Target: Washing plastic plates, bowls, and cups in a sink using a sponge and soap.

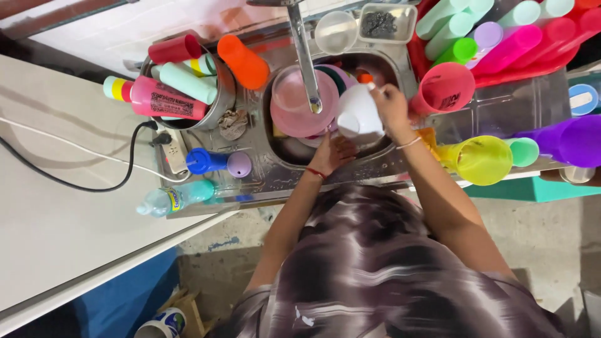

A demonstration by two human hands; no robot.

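Observation:
My right hand [391, 105] grips a white plastic jug [359, 114] tilted over the steel sink [400, 69]. My left hand [333, 152] is just below the jug at the sink's near edge, its fingers against the jug's underside or rim; I cannot tell which. A small orange piece [366, 79] shows at the jug's far end. Beside the jug in the sink lies a pink bowl [294, 103] under the tap [305, 59], with other dishes stacked behind it.
A metal pot [222, 103] with coloured bottles and an orange cup [243, 61] stand left of the sink. Near them are a blue bottle [206, 161], a water bottle [175, 197] and a power strip [174, 149]. Pink [446, 87], yellow [482, 159] and purple [576, 141] tumblers crowd the right.

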